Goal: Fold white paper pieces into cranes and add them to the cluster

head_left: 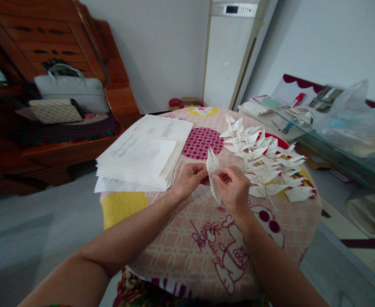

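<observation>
Over the middle of the round table, a partly folded white paper piece [212, 164], narrow and pointed at the top with two tips, is held upright between both hands. My left hand [192, 177] pinches its left edge with thumb and forefinger. From the right, my right hand [234, 187] grips the same piece, its fingers closed and partly covering it. Many folded white paper cranes [264, 160] lie crowded together just beyond and to the right of my right hand. Left of my hands rests a thick stack of printed paper [152, 132], with smaller white sheets [142, 155] on top.
A patterned cloth [171, 238] covers the table. At right, a glass-topped table [344, 145] bears a clear plastic bag [350, 121], papers and small items. A wooden sofa [117, 89] with a grey handbag [75, 91] stands at left; a white floor-standing unit [229, 59] is behind.
</observation>
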A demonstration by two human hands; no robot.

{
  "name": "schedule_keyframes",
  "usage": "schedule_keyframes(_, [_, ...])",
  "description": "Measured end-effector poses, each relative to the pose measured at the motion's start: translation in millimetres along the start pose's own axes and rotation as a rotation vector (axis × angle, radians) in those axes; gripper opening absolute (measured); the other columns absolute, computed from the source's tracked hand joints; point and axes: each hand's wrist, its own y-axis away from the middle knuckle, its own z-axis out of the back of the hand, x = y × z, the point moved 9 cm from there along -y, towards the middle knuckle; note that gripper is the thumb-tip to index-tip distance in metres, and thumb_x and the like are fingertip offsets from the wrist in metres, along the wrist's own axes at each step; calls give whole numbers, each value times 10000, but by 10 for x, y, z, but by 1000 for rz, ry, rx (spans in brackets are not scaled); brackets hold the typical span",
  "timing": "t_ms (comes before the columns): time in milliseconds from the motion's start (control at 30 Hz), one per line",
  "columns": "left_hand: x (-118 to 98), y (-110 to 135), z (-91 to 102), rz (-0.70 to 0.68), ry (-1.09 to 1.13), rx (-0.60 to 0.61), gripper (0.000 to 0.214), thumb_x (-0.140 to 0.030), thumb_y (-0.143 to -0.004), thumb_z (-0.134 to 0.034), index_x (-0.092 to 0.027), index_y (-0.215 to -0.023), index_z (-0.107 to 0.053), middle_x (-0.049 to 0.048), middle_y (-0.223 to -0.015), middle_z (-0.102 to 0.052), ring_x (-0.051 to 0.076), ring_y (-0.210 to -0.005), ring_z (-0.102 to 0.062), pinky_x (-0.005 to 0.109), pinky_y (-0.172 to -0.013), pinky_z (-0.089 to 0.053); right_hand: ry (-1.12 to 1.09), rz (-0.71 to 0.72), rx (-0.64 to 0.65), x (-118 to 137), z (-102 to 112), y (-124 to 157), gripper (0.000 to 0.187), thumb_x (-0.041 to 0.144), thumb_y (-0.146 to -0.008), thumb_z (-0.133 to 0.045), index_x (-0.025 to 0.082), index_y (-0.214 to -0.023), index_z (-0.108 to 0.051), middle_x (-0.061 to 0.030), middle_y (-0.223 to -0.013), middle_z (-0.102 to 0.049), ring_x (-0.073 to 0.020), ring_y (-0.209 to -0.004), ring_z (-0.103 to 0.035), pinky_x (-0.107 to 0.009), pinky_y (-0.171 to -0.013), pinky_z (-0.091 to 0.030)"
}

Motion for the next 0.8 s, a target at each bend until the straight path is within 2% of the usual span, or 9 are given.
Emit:
schedule_keyframes(100, [-2, -2, 10, 19, -24, 9, 457, -558, -704, -796, -117, -711, -679, 29, -660, -666, 121, -590, -633, 237, -625, -545, -97, -205, 28, -242, -27, 2, 201, 293, -740, -758, 175, -897, -715, -38, -775, -696, -148, -604, -590, -290, -596, -500])
schedule_keyframes(167, [10, -8, 4, 37, -35, 34, 459, -559, -697, -799, -118, -692, -671, 28, -650, -660, 111, -568, -616, 218, -588, -518, -237, -363, 112, -405, -129, 32, 273, 338, -699, -795, 176, -907, -722, -28, -740, -706, -148, -581, -590, -280, -563, -490])
schedule_keyframes(267, [37, -19, 9, 53, -35, 44, 476, -563, -665, -819, -117, -668, -653, 17, -627, -640, 95, -533, -585, 204, -545, -485, -471, -540, 235, -509, -302, 92, 265, 400, -659, -816, 181, -758, -703, 2, -600, -663, -135, -507, -557, -249, -472, -437])
schedule_keyframes(333, [48, -23, 24, 49, -29, 27, 491, -568, -640, -835, -116, -671, -647, 12, -617, -633, 94, -519, -578, 204, -530, -476, -577, -613, 245, -517, -348, 116, 293, 416, -617, -839, 189, -660, -659, 17, -535, -631, -123, -459, -528, -240, -436, -415])
schedule_keyframes(533, [53, -17, 37, 44, 9, 4, 484, -570, -661, -824, -117, -721, -666, 25, -637, -659, 115, -533, -609, 218, -533, -496, -724, -732, 212, -531, -403, 177, 287, 377, -579, -857, 194, -627, -641, 8, -542, -662, -132, -443, -556, -252, -439, -451])
schedule_keyframes(667, [31, -9, 22, 36, -4, 28, 459, -550, -685, -819, -111, -732, -692, 33, -654, -673, 110, -546, -612, 214, -546, -504, -760, -770, 160, -593, -397, 204, 255, 350, -584, -845, 192, -631, -650, 14, -547, -663, -129, -451, -558, -252, -454, -453])
schedule_keyframes(800, [-3, 4, 9, 18, 3, 57, 435, -528, -698, -821, -112, -742, -704, 36, -671, -677, 109, -569, -616, 214, -566, -509, -783, -778, 172, -623, -407, 213, 251, 346, -592, -849, 190, -670, -668, 12, -581, -677, -130, -476, -572, -258, -486, -471])
